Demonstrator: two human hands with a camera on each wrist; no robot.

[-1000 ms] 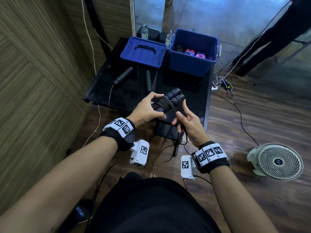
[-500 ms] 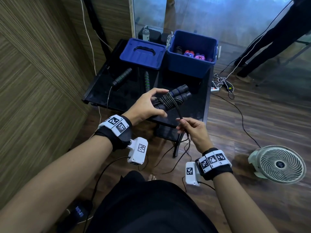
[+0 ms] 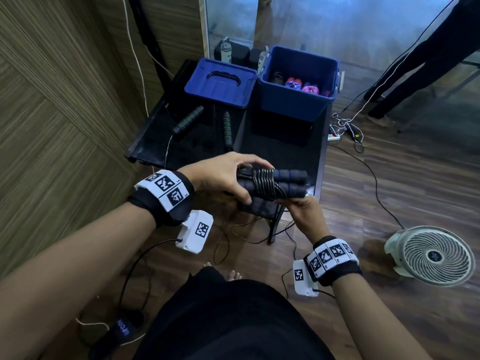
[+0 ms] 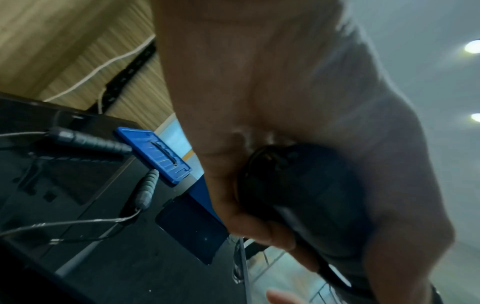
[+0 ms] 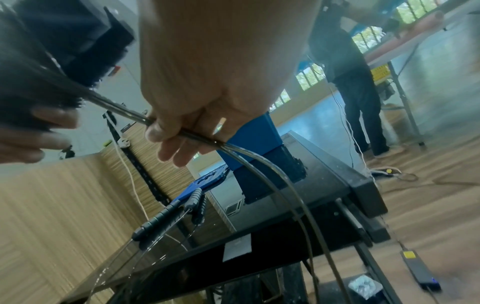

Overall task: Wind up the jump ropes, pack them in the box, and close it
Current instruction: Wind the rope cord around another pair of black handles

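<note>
My left hand [image 3: 223, 178] grips a pair of black jump-rope handles [image 3: 283, 181] held side by side above the table's front edge, with several turns of clear cord [image 3: 266, 183] wound round them. Just below them my right hand [image 3: 302, 211] pinches the loose cord [image 5: 197, 136] between thumb and fingers; the rest of it hangs toward the floor. An open blue box [image 3: 298, 81] stands at the back right of the black table [image 3: 285, 152], holding several wound ropes. Its blue lid [image 3: 220, 84] lies flat to its left. A second rope with green-ringed handles [image 3: 188, 122] lies unwound on the table.
A wood-panelled wall runs close along the left. A white floor fan [image 3: 431, 255] stands on the floor at the right, with cables and a power strip [image 3: 335, 137] beyond the table. Another person's legs [image 3: 415, 61] stand at the far right.
The handles have turned from pointing up-right to lying level. My right hand has come up from lower down to just under the bundle, adding cord to the winding.
</note>
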